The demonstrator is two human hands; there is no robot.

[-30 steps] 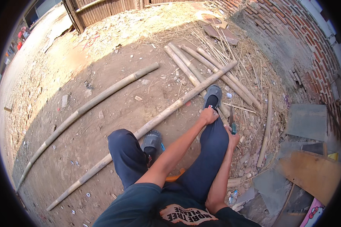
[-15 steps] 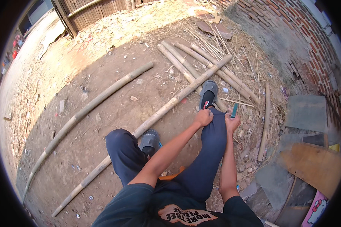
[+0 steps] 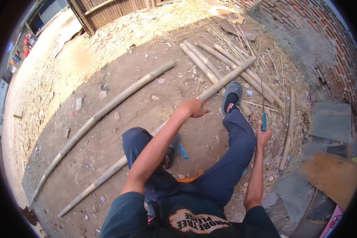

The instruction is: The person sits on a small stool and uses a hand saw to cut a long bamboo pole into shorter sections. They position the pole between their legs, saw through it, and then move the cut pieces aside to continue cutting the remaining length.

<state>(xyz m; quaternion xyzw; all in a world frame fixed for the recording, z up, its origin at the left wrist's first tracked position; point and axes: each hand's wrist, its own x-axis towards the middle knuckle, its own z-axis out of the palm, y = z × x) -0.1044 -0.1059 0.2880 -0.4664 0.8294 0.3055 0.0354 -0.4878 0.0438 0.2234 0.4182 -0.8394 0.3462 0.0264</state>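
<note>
In my right hand [image 3: 263, 133], the fingers are wrapped round the teal handle of a hand saw [image 3: 264, 121]; its thin blade points away from me. My left hand [image 3: 195, 108] is over a long bamboo pole [image 3: 228, 78], its fingers apart. Whether the hand touches the pole is unclear. The pole runs from the lower left, behind my left leg, to the upper right, where its far end crosses several shorter bamboo poles [image 3: 200, 63]. My right shoe [image 3: 233, 93] is beside the pole. A slim blue-green object [image 3: 183, 151] lies by my left foot.
Another long bamboo pole [image 3: 95, 119] lies to the left. At the right are a short pole [image 3: 288, 131], flat grey sheets [image 3: 330, 121] and a brown board [image 3: 331, 174]. A brick wall [image 3: 325, 43] stands beyond. Something orange [image 3: 191, 178] shows beneath me.
Both hands have let go of my right trouser leg. My left hand has moved left over the long pole; my right hand has moved right, and the saw blade now shows.
</note>
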